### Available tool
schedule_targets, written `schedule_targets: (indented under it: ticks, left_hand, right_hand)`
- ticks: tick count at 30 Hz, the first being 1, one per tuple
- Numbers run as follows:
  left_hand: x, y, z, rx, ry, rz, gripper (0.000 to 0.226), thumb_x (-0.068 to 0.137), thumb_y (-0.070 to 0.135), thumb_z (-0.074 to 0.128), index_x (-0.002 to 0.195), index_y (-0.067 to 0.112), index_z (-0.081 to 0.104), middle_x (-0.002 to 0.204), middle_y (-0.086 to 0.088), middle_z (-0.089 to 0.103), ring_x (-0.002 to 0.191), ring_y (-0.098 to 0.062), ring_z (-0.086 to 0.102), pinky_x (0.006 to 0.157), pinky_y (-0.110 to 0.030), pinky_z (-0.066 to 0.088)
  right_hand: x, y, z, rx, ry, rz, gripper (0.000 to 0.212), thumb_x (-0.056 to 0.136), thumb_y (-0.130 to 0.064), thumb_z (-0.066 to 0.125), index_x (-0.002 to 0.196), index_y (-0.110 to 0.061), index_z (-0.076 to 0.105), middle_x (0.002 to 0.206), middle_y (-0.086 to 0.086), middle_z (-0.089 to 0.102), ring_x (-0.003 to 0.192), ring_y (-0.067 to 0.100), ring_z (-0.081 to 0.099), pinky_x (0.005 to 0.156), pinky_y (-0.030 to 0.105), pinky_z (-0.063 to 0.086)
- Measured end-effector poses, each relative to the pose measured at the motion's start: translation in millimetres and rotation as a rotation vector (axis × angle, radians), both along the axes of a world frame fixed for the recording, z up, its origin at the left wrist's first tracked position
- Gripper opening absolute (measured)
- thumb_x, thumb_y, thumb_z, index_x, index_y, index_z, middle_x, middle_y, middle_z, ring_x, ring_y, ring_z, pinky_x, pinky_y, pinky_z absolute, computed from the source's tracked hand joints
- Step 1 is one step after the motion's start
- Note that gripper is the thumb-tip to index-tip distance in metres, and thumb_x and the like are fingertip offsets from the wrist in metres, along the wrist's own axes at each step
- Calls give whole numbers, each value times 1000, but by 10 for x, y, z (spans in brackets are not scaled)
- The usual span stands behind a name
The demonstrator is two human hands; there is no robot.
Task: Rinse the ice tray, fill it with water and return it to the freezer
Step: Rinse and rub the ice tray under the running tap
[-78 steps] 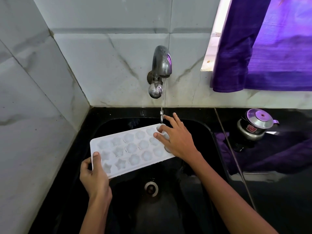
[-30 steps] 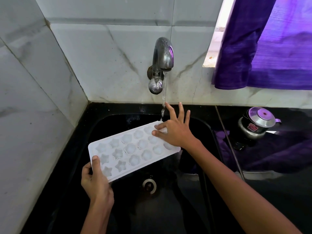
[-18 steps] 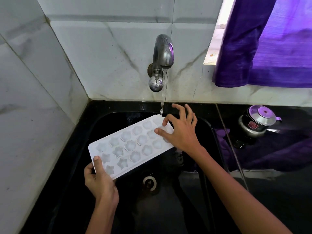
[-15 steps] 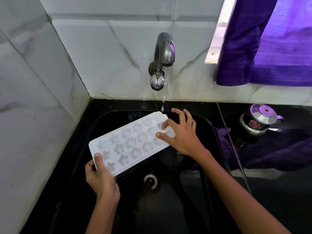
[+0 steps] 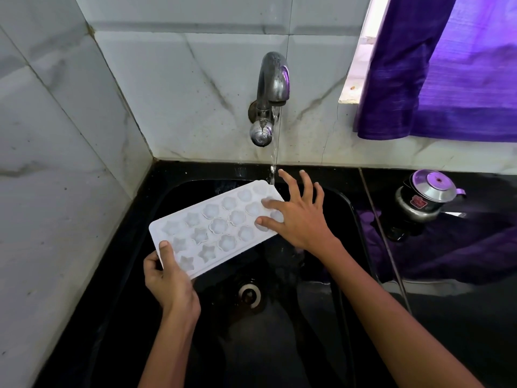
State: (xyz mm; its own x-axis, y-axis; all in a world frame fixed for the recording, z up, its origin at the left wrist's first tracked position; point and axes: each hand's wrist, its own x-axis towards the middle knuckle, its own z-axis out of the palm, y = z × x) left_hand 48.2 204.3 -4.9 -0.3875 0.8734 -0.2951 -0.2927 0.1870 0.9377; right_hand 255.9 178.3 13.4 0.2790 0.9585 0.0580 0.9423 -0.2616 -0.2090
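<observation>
One white ice tray (image 5: 215, 228) is held over a black sink (image 5: 347, 208), tilted so that its far right end sits higher, just under the stream of water (image 5: 273, 152) running from a single chrome tap (image 5: 272, 79) on the marble-tiled wall. The water strikes the tray at its far right corner. The tray's moulds stand in three rows; about eighteen can be counted, some star-shaped and some flower-shaped, though the right hand covers the last few.

Two hands are on the tray. The left hand (image 5: 170, 278) grips the near left corner, thumb pressed on the top face beside a star mould and fingers curled underneath. The right hand (image 5: 299, 217) lies over the far right end with fingers spread and nearly straight; its thumb and forefinger touch the top of the tray, while the other fingers reach past the edge, just beside the stream.

One round drain (image 5: 249, 294) shows in the sink bottom, below the tray. On the black surface (image 5: 461, 317) to the right stands one small steel pressure cooker (image 5: 425, 197), and above it hangs one purple curtain (image 5: 447, 68).
</observation>
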Motion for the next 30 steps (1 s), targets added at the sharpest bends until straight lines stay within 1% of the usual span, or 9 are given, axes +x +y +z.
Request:
schedule_targets:
  ticks: [4,6,9,14,20,23,26,28,30]
  left_hand:
    - [-27,25,15,0,4,-20,17,96,32,52,81,24,48,86,6,62,72,-6,63,58,-23,55]
    - [-27,33,33,4,-5,-32,18,96,32,51,81,23,48,87,5,63,74,-8,63,62,-27,55]
    - [-17,41,69,22,13,-50,18,96,32,51,81,23,47,86,5,62,74,-8,63,60,-27,56]
    - [-14,29,82,25,26,-67,17,95,33,52,82,24,47,88,5,63,76,-10,64,66,-33,54]
    - [37,3,94,4,12,-71,17,96,33,51,82,24,46,87,5,63,74,-9,64,61,-31,56]
    - [24,11,83,-14,8,-68,17,96,33,51,82,24,47,87,5,63,74,-10,64,61,-31,56]
    - [7,8,69,-37,-6,-72,17,96,33,50,83,24,47,88,5,63,74,-9,64,54,-27,56]
    - [15,5,73,-47,-4,-79,16,96,34,50,86,21,48,88,5,63,73,-9,64,54,-27,56]
    - [31,7,89,-57,-7,-83,18,96,35,50,95,16,48,88,5,63,73,-9,64,54,-28,57]
  right_hand:
    - [17,21,61,-1,-30,-27,53,76,-78,45,112,-42,62,159,-4,2,143,32,-20,111,56,-14]
    - [30,19,88,-1,-9,-10,53,77,-77,44,113,-40,60,159,-4,1,143,31,-21,112,57,-12]
    - [47,12,99,-21,-12,43,52,83,-73,40,121,-41,57,160,-2,-5,142,32,-23,111,59,-13]
    - [59,-23,127,-7,-88,-10,55,76,-79,41,111,-43,62,159,-3,1,142,32,-23,108,60,-17]
    - [-22,-29,121,12,-201,-27,56,83,-75,35,124,-45,56,161,-1,-8,142,35,-26,105,62,-20]
    - [-30,-19,127,66,-158,-38,52,78,-76,45,112,-42,65,161,-3,1,142,35,-25,106,62,-18]
    - [0,-18,159,122,-105,-70,52,71,-78,52,105,-43,68,160,-4,3,141,32,-24,106,60,-18]
    - [9,-15,173,74,-127,-65,54,73,-79,48,112,-46,64,161,-3,-4,141,34,-26,106,62,-18]
    - [4,-13,169,21,-151,-50,56,77,-79,41,120,-47,59,161,-1,-9,140,36,-28,105,64,-18]
